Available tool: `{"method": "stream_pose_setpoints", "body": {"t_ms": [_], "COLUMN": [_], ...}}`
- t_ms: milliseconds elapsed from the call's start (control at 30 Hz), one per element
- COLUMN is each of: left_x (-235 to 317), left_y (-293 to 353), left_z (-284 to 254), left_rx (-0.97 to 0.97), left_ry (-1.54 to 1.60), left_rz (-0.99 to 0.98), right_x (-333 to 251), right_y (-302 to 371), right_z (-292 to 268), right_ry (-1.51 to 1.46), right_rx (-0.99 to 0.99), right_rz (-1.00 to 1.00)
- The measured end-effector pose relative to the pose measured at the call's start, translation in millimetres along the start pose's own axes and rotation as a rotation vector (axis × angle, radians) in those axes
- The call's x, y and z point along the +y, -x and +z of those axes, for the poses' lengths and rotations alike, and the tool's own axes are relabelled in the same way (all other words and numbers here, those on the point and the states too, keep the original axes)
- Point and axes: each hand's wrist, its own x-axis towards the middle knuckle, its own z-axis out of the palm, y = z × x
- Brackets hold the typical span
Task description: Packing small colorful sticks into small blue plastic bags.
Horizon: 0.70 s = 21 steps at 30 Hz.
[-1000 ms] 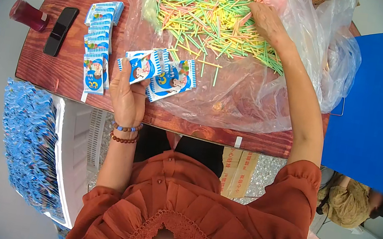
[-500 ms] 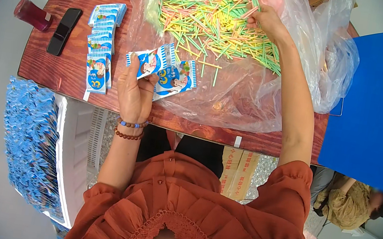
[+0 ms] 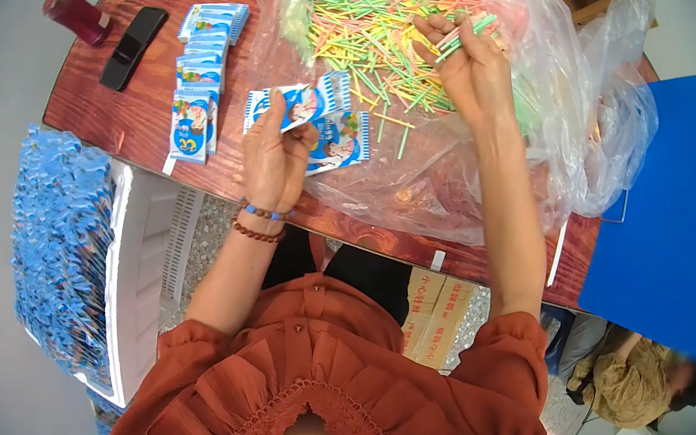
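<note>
My left hand [image 3: 277, 156] grips a small blue-and-white packet [image 3: 300, 106] between thumb and fingers. Just behind it, a second packet [image 3: 343, 146] of the same kind lies at the near edge of the clear plastic. My right hand [image 3: 473, 72] is raised over the heap of thin pink, green and yellow sticks [image 3: 377, 31], with a few sticks [image 3: 465, 36] pinched in its fingers. The heap rests on a large clear plastic bag [image 3: 453, 189] opened out on the table. How many sticks I hold cannot be made out.
A column of packets [image 3: 194, 116] lies on the red wooden table [image 3: 144, 126], beside a black phone [image 3: 133, 47] and a red-capped jar [image 3: 77, 14]. A white foam box [image 3: 130, 274] crammed with blue packets [image 3: 58, 235] stands below left. Right are a blue panel [image 3: 679, 197] and a seated person [image 3: 637, 377].
My right hand has come nearer and turned over, lifting sticks off the heap. The left hand still has the packet. The whole view has shifted slightly.
</note>
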Motion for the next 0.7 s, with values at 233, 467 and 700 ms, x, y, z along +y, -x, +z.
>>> {"method": "stream_pose_setpoints", "body": {"t_ms": [233, 467, 700], "left_x": [-7.7, -3.7, -5.2], "left_y": [2.8, 5.8, 6.3], "left_z": [7.9, 10.4, 10.9], "left_rx": [0.017, 0.023, -0.024], "left_ry": [-0.004, -0.051, 0.006], "left_rz": [0.042, 0.087, 0.119], "right_x": [61.5, 93.7, 102.6], "right_y": [46.7, 57.2, 65.0], "right_z": [83.1, 106.5, 108.4], "right_ry": [-0.087, 0.056, 0.254], "right_rx": [-0.06, -0.019, 0.076], "right_rz": [-0.347, -0.505, -0.497]}}
